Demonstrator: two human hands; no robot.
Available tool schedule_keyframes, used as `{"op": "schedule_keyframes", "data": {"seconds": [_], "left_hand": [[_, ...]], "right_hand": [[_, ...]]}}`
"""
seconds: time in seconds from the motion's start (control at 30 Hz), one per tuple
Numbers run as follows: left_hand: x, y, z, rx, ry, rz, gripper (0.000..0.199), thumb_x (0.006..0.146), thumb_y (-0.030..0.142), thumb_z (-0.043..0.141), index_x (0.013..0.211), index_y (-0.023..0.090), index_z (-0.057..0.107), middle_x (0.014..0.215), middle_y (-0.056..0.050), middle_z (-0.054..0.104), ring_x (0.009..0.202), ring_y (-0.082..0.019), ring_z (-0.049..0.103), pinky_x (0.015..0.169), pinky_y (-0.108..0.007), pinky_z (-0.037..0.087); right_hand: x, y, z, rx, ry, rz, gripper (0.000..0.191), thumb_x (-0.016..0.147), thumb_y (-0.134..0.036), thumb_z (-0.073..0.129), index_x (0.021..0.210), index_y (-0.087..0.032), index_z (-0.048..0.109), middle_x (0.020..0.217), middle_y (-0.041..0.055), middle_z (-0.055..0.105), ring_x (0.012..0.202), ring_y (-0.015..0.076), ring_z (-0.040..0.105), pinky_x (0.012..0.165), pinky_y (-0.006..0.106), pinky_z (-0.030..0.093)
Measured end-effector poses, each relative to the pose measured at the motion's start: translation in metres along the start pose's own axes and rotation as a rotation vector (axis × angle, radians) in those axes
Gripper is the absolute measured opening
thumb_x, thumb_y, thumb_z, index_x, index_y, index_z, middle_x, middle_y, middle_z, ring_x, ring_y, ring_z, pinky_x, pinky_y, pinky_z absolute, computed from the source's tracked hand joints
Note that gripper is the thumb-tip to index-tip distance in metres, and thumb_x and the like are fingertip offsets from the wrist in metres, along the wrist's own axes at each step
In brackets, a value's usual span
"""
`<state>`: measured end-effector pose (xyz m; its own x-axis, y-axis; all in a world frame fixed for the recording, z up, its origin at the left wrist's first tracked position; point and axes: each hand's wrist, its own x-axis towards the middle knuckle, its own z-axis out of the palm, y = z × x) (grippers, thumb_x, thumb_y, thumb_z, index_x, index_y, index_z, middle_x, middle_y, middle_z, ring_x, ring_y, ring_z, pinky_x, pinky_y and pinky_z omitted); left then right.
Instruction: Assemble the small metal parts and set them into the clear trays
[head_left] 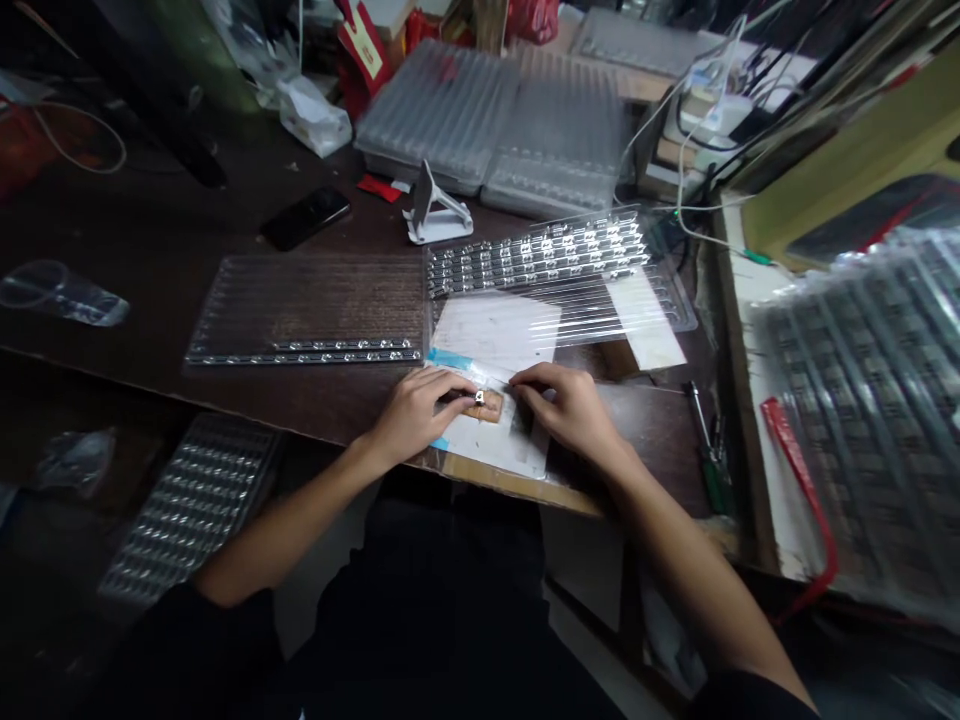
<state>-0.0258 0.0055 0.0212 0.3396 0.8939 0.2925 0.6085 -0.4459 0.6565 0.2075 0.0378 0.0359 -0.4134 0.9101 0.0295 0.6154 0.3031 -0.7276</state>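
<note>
My left hand [425, 412] pinches a small shiny metal part [479, 397] over a little brown block [491, 408]. Under the block lies a white sheet [499, 445], with blue tape [450, 358] along its left side. My right hand [559, 400] is at the sheet's right side, thumb and forefinger brought together; whatever is between them is too small to make out. Just beyond the hands, a clear ribbed tray [536, 255] holds rows of small metal parts. Another clear tray [307, 300] to the left has similar parts in its near rows.
A white phone stand [437, 215], a black phone [306, 217] and stacked clear trays [435, 110] are at the back. A clear plastic cup [64, 292] lies far left. A green-handled screwdriver [709, 450] rests at right, near a stack of filled trays [870, 410].
</note>
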Motion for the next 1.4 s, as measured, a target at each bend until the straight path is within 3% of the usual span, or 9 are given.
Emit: {"op": "schedule_keyframes", "data": {"seconds": [0.2,0.97,1.07,1.17,1.33,1.4], "left_hand": [[-0.001,-0.004,0.003,0.05,-0.086,0.015,0.011,0.093,0.029,0.061,0.098,0.022,0.068,0.098,-0.003,0.074,0.096,-0.021,0.066,0.087,-0.035,0.046],[-0.003,-0.003,0.005,0.058,-0.078,0.093,0.011,0.094,0.026,0.059,0.099,0.022,0.068,0.097,-0.003,0.074,0.093,-0.019,0.066,0.086,-0.035,0.046],[-0.004,-0.002,0.003,0.038,-0.01,0.077,0.011,0.095,0.025,0.058,0.097,0.021,0.068,0.096,-0.003,0.074,0.092,-0.019,0.066,0.086,-0.034,0.046],[-0.006,-0.003,-0.001,0.057,0.108,-0.046,0.011,0.095,0.026,0.058,0.098,0.021,0.068,0.098,-0.004,0.074,0.093,-0.02,0.066,0.087,-0.035,0.046],[-0.011,-0.008,-0.005,0.176,-0.039,-0.083,0.011,0.092,0.026,0.062,0.1,0.022,0.067,0.102,-0.004,0.073,0.097,-0.023,0.063,0.087,-0.037,0.046],[-0.011,-0.008,-0.004,0.177,-0.024,-0.083,0.011,0.092,0.026,0.061,0.101,0.022,0.067,0.103,-0.005,0.073,0.097,-0.023,0.063,0.087,-0.037,0.046]], "right_hand": [[0.0,-0.001,0.006,-0.004,-0.018,-0.037,0.022,0.086,-0.014,0.055,0.094,-0.019,0.074,0.093,0.0055,0.076,0.085,0.0187,0.069,0.081,0.031,0.053],[-0.002,-0.004,0.024,-0.061,-0.059,-0.159,0.022,0.09,-0.014,0.052,0.097,-0.019,0.072,0.095,0.0087,0.073,0.088,0.0202,0.068,0.081,0.032,0.053],[-0.002,-0.004,0.028,-0.065,-0.038,-0.198,0.022,0.092,-0.014,0.049,0.098,-0.017,0.071,0.095,0.0099,0.072,0.088,0.021,0.066,0.08,0.033,0.053],[-0.003,-0.004,0.031,-0.021,-0.032,-0.275,0.021,0.095,-0.016,0.048,0.101,-0.018,0.069,0.095,0.0091,0.071,0.089,0.0195,0.066,0.081,0.032,0.053],[-0.009,-0.01,0.036,-0.35,-0.083,-0.455,0.021,0.098,-0.017,0.048,0.108,-0.016,0.067,0.1,0.012,0.069,0.089,0.0226,0.062,0.079,0.034,0.051],[-0.01,-0.015,0.038,-0.451,-0.111,-0.467,0.021,0.098,-0.016,0.049,0.109,-0.015,0.067,0.1,0.0128,0.068,0.088,0.0234,0.061,0.079,0.035,0.049]]}}
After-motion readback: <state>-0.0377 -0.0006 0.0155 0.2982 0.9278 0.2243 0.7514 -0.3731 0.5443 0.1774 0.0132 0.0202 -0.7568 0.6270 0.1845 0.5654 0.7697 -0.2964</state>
